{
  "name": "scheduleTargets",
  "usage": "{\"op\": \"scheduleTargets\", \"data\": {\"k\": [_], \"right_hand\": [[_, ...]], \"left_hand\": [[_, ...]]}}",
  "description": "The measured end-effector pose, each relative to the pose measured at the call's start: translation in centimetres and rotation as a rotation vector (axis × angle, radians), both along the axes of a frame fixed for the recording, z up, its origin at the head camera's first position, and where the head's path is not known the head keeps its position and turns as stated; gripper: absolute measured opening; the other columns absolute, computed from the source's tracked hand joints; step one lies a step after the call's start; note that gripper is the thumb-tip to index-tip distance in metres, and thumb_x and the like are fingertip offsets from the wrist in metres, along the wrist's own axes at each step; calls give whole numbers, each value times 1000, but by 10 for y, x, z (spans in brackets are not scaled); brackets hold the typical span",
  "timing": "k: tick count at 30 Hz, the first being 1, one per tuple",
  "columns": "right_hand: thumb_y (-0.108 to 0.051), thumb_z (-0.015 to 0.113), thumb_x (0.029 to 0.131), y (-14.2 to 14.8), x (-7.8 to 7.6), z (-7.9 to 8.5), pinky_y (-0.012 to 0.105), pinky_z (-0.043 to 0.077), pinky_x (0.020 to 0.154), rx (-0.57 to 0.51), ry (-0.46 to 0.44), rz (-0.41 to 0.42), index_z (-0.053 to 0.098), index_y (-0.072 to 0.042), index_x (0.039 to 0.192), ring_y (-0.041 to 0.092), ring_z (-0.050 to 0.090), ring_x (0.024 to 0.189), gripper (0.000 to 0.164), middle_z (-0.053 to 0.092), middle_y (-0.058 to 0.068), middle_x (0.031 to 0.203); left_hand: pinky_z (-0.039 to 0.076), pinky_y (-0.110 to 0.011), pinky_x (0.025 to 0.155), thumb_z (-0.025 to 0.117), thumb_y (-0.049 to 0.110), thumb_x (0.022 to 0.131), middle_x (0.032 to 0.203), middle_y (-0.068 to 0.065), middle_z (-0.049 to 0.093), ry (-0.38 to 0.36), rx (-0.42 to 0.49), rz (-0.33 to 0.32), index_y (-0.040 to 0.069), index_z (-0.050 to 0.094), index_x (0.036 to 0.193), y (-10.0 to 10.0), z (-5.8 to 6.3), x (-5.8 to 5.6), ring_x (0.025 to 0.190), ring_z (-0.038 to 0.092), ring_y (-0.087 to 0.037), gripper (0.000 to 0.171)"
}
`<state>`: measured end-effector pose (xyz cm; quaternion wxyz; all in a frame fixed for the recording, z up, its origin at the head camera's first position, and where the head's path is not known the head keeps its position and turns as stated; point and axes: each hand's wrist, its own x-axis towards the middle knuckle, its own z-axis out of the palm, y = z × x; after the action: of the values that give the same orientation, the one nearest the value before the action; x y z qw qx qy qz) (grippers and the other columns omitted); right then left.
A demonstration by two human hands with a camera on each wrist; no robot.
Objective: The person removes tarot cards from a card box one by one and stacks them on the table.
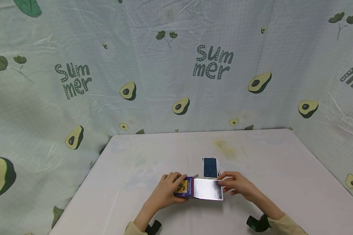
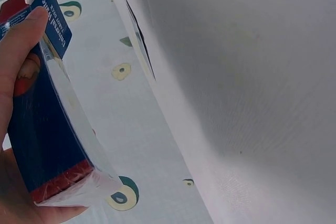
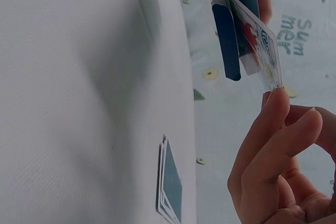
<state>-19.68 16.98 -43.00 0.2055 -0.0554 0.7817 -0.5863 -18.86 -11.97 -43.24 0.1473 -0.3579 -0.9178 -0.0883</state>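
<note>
My left hand (image 1: 166,192) grips a blue tarot card box (image 2: 50,124) with a picture on its face and red trim. The box is raised above the table, its open end toward my right hand, with a flap (image 3: 226,40) sticking out. A card (image 1: 208,190), shining with glare in the head view, reaches partly out of that end. By its outer edge my right hand (image 3: 281,166) pinches this card (image 3: 266,51) between thumb and finger. Just behind the card, a small pile of blue-backed cards (image 1: 210,167) lies on the table, slightly fanned.
A white cloth covers the table (image 1: 129,156), which has a yellowish stain (image 1: 226,148) near the back. Sheets printed with avocados (image 1: 180,106) hang behind and along both sides. Dark wrist devices (image 1: 258,224) sit below both hands.
</note>
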Motion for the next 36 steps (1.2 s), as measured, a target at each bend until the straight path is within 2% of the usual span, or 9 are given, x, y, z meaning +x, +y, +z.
{"op": "scheduleTargets", "data": {"k": [6,13,22,30,36], "right_hand": [[-31,63,81,4,1,-1,23,41,52,-7,-6,-8,58,0,105,12,61,67,39,67,0,85],[-30,63,81,8,1,-5,23,42,52,-37,-19,-3,59,-4,102,11,62,68,34,67,-1,85],[-29,60,83,13,1,-6,25,43,55,-35,-22,-11,56,-1,104,12,61,69,35,64,-4,81],[-28,58,84,15,-1,-4,24,44,56,-52,-38,-29,52,1,109,13,64,75,38,65,-4,83],[-30,61,82,14,-3,-4,22,45,56,-57,-76,-81,49,2,117,15,65,79,49,65,-4,87]], "left_hand": [[39,-34,81,72,52,64,108,2,52,6,9,-6,15,49,124,-1,-1,0,97,49,-11,75],[39,-34,81,72,53,63,110,1,52,-6,19,-2,15,48,126,-2,-1,0,99,49,-12,77],[39,-34,81,71,54,63,109,1,53,34,11,22,15,48,125,-5,-5,-1,99,50,-12,77],[38,-34,81,71,54,64,109,1,53,17,17,46,14,49,125,-9,-6,0,98,49,-13,76],[38,-34,81,71,53,65,109,1,53,-5,25,49,14,49,125,-9,-7,0,99,49,-13,75]]}}
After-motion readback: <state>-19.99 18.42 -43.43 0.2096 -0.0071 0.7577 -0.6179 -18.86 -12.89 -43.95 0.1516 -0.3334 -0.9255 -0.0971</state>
